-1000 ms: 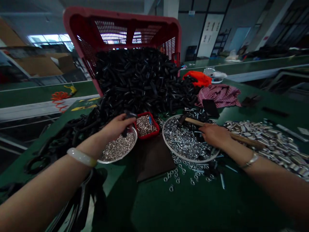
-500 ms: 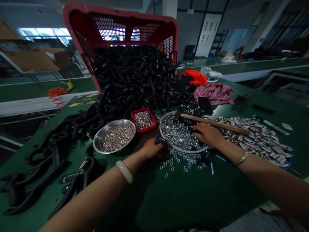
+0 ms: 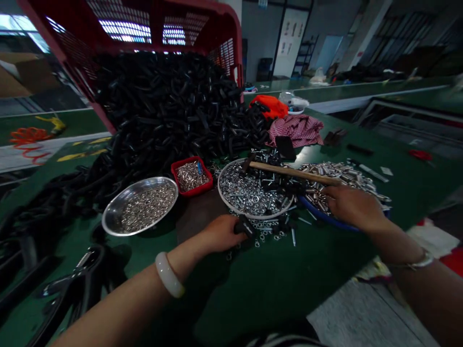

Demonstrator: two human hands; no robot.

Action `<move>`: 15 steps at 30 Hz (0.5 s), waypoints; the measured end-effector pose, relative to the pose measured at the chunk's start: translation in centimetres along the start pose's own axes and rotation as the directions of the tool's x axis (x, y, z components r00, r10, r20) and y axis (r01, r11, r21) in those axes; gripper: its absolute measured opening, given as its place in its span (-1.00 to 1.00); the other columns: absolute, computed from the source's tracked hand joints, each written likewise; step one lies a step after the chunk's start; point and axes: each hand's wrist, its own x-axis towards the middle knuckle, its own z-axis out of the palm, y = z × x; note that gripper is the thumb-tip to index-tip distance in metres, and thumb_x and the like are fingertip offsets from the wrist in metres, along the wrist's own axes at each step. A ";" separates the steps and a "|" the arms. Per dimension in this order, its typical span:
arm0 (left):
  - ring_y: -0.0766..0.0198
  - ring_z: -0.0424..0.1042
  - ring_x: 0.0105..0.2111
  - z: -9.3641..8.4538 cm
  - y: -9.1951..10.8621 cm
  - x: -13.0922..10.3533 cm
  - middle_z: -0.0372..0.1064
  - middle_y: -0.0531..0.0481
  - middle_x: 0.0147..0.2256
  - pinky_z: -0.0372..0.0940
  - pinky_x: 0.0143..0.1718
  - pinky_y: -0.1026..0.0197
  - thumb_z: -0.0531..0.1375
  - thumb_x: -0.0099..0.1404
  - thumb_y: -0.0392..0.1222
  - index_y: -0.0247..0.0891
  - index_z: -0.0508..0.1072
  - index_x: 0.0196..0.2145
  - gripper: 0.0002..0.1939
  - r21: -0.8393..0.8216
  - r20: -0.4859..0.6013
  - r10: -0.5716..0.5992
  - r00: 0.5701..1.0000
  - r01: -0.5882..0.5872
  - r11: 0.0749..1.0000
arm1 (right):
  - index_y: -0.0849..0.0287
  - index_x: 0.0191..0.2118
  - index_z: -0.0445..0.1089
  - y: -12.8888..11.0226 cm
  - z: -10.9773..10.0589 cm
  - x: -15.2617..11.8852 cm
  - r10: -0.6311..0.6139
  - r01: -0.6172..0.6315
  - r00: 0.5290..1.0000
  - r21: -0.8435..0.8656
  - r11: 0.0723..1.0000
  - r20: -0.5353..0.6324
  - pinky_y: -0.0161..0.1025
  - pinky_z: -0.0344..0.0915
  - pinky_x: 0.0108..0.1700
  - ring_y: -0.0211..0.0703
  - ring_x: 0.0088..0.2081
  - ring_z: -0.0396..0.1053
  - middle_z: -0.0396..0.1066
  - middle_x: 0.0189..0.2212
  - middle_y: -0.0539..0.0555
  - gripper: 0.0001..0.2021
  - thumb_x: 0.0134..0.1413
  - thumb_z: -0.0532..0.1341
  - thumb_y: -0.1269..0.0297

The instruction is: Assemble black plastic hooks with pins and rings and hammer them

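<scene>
My left hand (image 3: 226,233) is closed around a small black plastic part (image 3: 244,226), held low over the front edge of the white-rimmed dish (image 3: 249,216). That dish holds loose metal fasteners, dark pieces and small rings. My right hand (image 3: 352,206) is at the blue tray (image 3: 327,218) of short metal tubes (image 3: 331,169). Its fingers are bent in toward the tubes, and anything between them is hidden. A hammer (image 3: 292,172) with a wooden handle lies across the dish and the tube pile. Loose rings and bolts (image 3: 293,237) lie in front of the dish.
A red crate (image 3: 237,46) spills a heap of black parts (image 3: 173,106) over the table's back. To the left stand a steel bowl (image 3: 111,226) of small metal pieces and a red box (image 3: 209,185) of pins. Larger black clamp-like parts (image 3: 90,274) lie front left.
My right hand has moved right, from the dish of fasteners to the metal tubes. My left hand still grips the black part, now nearer me. The view has turned right.
</scene>
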 end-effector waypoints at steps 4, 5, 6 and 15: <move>0.15 0.41 -0.38 2.2 2.8 1.0 0.45 -0.11 -0.35 0.23 -0.42 0.22 0.11 0.08 -0.07 -0.24 0.44 -0.33 -0.75 0.197 0.072 0.060 0.996 -0.073 0.978 | 0.28 0.01 0.30 3.6 0.9 0.0 0.113 -0.112 0.993 -0.022 0.993 0.024 -0.07 0.23 -0.27 0.17 -0.15 0.34 0.34 -0.13 0.40 -0.53 0.15 -0.12 0.14; 0.12 0.41 -0.37 2.5 3.2 1.2 0.45 -0.11 -0.34 0.23 -0.41 0.20 0.10 0.09 -0.06 -0.24 0.44 -0.32 -0.74 0.224 0.071 0.053 0.996 -0.068 0.972 | 0.28 0.04 0.28 4.0 1.2 0.1 0.089 -0.089 0.996 -0.005 0.996 0.029 -0.06 0.23 -0.25 0.18 -0.13 0.33 0.34 -0.11 0.39 -0.52 0.16 -0.13 0.12; 0.11 0.41 -0.34 2.8 3.5 1.5 0.45 -0.12 -0.32 0.24 -0.40 0.19 0.10 0.09 -0.05 -0.23 0.44 -0.31 -0.73 0.238 0.064 0.046 0.997 -0.060 0.969 | 0.26 0.06 0.26 4.1 1.3 0.1 0.064 -0.064 0.998 0.010 0.998 0.029 -0.06 0.23 -0.22 0.17 -0.12 0.32 0.33 -0.09 0.37 -0.51 0.16 -0.14 0.11; 0.20 0.40 -0.38 1.2 1.5 3.0 0.44 -0.08 -0.37 0.21 -0.40 0.24 0.12 0.09 -0.07 -0.27 0.43 -0.35 -0.76 0.077 -0.165 -0.061 0.984 0.074 0.994 | 0.31 0.09 0.17 4.8 1.8 1.8 0.033 -0.034 0.996 0.014 0.999 0.087 -0.11 0.20 -0.29 0.11 -0.18 0.37 0.36 -0.10 0.39 -0.55 0.12 -0.04 0.21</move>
